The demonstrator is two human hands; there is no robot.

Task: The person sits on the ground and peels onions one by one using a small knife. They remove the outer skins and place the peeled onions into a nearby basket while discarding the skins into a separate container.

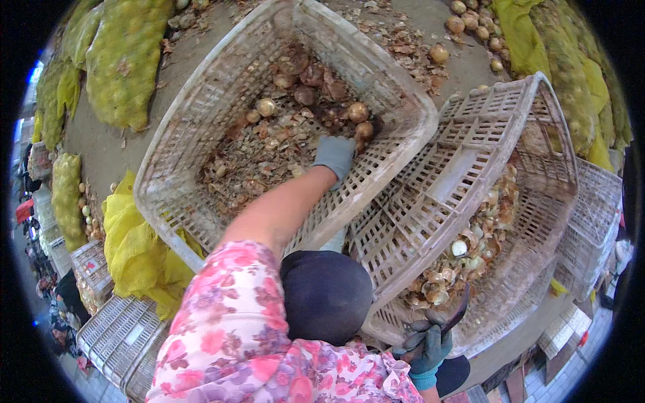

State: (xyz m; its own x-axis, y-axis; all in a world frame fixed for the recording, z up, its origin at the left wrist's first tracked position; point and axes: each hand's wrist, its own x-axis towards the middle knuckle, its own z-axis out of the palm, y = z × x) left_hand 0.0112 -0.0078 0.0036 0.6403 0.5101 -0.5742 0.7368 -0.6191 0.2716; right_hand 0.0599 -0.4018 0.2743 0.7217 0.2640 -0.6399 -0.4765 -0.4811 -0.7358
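My left hand (335, 155), in a grey glove, reaches down into a large, dirty white plastic crate (196, 75). Its back faces me and the fingers are hidden, so whether it grips anything does not show. Just beyond the fingers are a few brown onions (358, 113), and dry onion skins (272, 141) cover much of the crate's bottom. Low on the right, my right hand (426, 345), in a dark-palmed glove with a teal cuff, is closed around what looks like a knife with a dark curved blade (459, 311). That blade points up beside a heap of onion peelings (453, 272).
A second white plastic crate (524, 121) leans tilted on the right, with the peelings inside. Full yellow mesh sacks (123, 65) of onions stand at both sides. A crumpled yellow mesh bag (133, 242) lies left. Loose onions (468, 21) and skins litter the floor ahead.
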